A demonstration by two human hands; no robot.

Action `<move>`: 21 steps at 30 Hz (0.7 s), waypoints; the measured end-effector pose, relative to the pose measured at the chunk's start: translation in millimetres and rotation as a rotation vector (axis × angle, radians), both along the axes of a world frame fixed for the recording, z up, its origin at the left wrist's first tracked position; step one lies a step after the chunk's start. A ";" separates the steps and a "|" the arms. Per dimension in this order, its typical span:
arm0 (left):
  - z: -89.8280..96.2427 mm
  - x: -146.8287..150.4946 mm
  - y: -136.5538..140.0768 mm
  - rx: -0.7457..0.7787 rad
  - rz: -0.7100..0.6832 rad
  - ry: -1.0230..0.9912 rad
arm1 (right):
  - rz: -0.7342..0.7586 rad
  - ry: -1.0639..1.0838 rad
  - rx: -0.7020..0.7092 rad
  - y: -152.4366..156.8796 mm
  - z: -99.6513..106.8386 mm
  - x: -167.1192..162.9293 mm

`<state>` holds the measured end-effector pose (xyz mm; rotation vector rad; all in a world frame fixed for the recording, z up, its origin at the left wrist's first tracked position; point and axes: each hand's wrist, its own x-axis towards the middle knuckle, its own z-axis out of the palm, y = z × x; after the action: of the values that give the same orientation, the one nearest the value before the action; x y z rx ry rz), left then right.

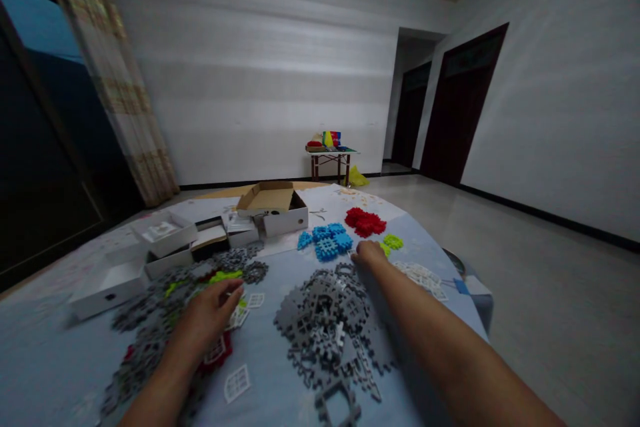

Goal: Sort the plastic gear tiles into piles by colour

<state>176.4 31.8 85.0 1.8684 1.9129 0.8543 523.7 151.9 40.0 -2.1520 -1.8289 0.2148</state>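
My left hand (215,307) hovers over the left pile of grey toothed building plates (145,340), fingers loosely curled and a little apart, with nothing seen in them. Around it are lime-green pieces (225,276), a white window-shaped lattice piece (256,300) and a red piece (220,357). Further out, my right hand (369,253) is closed between the blue toothed pieces (327,242) and the lime-green pieces (393,241). A bit of white shows at its fingertips, too small to name. A second grey pile (325,320) lies between my forearms.
Red toothed pieces (366,221) lie beyond my right hand, and white lattice pieces (423,278) right of my forearm. White boxes (113,277) and an open-lidded box (285,220) stand at the back left. Another white lattice piece (237,383) lies near the front.
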 end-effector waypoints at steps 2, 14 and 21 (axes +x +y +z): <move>1.8 2.7 -1.0 -0.013 0.007 0.023 | -0.005 0.021 0.000 3.7 -2.2 -0.4; 2.2 3.6 -7.7 -0.150 -0.225 0.103 | 0.142 0.239 0.074 -53.3 15.7 75.7; -7.4 4.2 -14.5 -0.369 -0.334 0.190 | 0.091 0.242 0.202 -92.9 29.0 71.2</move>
<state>180.5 17.4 77.6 2.0025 1.6475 0.2106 594.9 59.0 69.1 -1.8242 -1.7309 0.2844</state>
